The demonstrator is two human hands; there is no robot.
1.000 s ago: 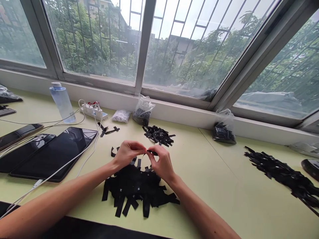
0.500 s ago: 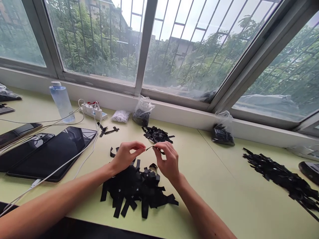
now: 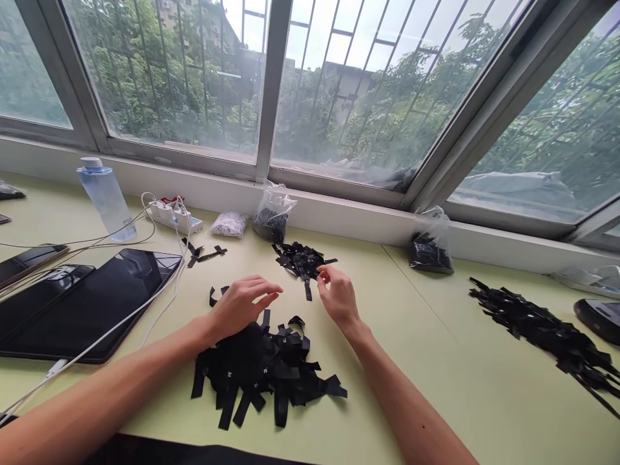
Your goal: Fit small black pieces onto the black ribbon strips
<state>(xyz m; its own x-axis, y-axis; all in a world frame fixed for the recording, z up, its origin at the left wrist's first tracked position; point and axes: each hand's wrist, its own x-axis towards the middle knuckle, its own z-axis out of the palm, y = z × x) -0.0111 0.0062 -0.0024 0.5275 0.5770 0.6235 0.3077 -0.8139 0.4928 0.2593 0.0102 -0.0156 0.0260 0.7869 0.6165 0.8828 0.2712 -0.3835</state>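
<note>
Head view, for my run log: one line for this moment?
left hand: open over label pile | right hand: at far label heap, grip unclear
</note>
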